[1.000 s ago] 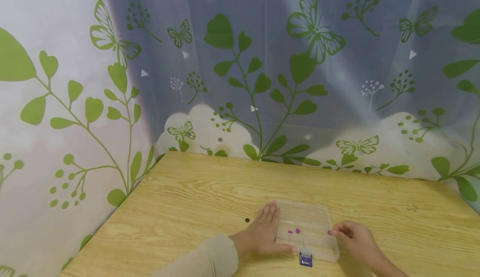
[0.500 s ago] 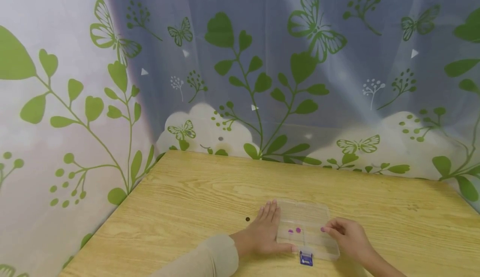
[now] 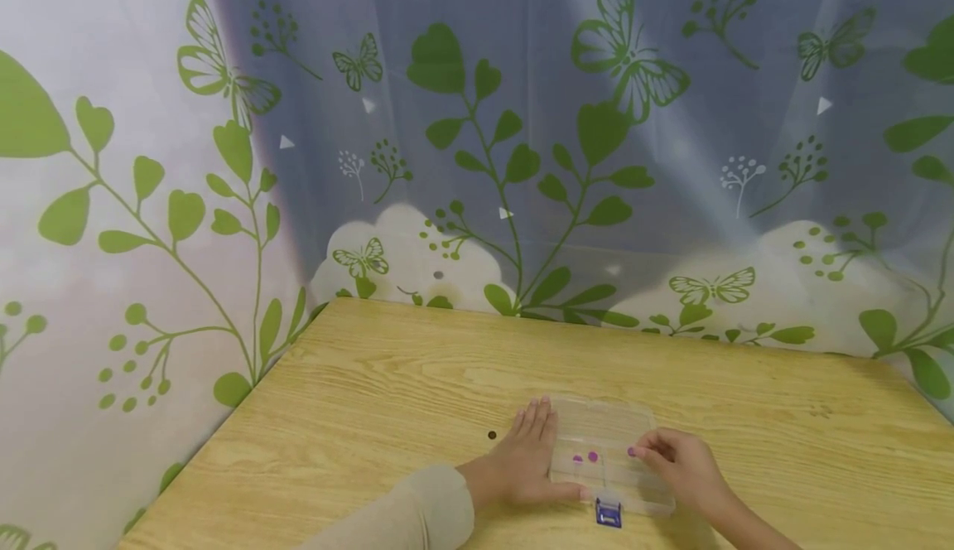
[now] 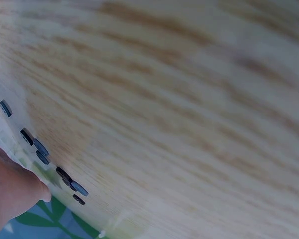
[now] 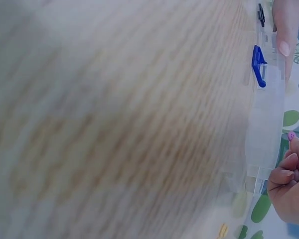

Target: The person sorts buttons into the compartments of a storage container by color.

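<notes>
A clear plastic divided box (image 3: 633,496) with a blue latch (image 3: 608,513) lies on the wooden table. Flat along its left side rests my left hand (image 3: 519,460), fingers straight, thumb at the front edge. My right hand (image 3: 689,469) pinches a small purple button (image 3: 631,451) between thumb and fingertips, over the right part of the box. In the right wrist view, holes show in this button (image 5: 291,135). A purple button (image 3: 592,456) and a purple piece (image 3: 577,459) lie in the box's left half.
One dark button (image 3: 492,435) lies on the table left of my left hand. Several dark buttons (image 4: 64,174) show in the left wrist view. A small yellow thing (image 5: 223,230) is low in the right wrist view. Printed curtains (image 3: 462,243) stand behind the table.
My right hand has moved left and slightly away from me, carrying the purple button from the box's right edge to over its inside. The left hand has stayed in place.
</notes>
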The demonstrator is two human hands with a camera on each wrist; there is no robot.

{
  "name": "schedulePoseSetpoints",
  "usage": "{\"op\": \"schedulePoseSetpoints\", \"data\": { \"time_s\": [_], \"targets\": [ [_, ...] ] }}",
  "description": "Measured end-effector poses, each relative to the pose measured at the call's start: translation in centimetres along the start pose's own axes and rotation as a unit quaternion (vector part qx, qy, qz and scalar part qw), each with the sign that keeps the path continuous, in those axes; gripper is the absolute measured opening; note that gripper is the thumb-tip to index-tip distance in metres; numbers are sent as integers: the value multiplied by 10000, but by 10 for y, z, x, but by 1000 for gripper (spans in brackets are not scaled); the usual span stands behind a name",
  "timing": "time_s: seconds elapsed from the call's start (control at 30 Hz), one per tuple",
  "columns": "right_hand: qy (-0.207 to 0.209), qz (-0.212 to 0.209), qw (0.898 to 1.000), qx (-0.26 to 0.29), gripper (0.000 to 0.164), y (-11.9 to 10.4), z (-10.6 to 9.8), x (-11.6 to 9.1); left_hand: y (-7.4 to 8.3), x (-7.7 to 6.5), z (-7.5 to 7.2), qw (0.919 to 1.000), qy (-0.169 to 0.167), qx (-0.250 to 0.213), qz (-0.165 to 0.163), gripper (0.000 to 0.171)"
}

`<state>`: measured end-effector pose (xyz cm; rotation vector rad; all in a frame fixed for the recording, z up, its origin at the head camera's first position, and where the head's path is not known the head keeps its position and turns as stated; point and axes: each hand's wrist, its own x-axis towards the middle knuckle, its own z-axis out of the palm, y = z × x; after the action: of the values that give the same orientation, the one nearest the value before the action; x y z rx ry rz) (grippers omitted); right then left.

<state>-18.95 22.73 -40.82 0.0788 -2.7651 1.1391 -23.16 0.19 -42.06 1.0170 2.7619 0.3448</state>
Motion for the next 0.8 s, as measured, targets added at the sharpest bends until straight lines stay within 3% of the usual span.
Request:
{"op": "schedulePoseSetpoints", "data": {
  "time_s": [0.23,0.47,0.8],
  "targets": [
    [-68,6,10000,18,6,-4,-1,2,1,-1,-1,10000,-30,-33,-11,106],
    [-11,-357,9992,183,6,-7,2,3,1,-1,-2,10000,-27,-75,-18,106],
    [-102,-490,9981,356,9,-12,9,7,1,-1,-1,10000,-4,-65,-4,106]
  ]
}}
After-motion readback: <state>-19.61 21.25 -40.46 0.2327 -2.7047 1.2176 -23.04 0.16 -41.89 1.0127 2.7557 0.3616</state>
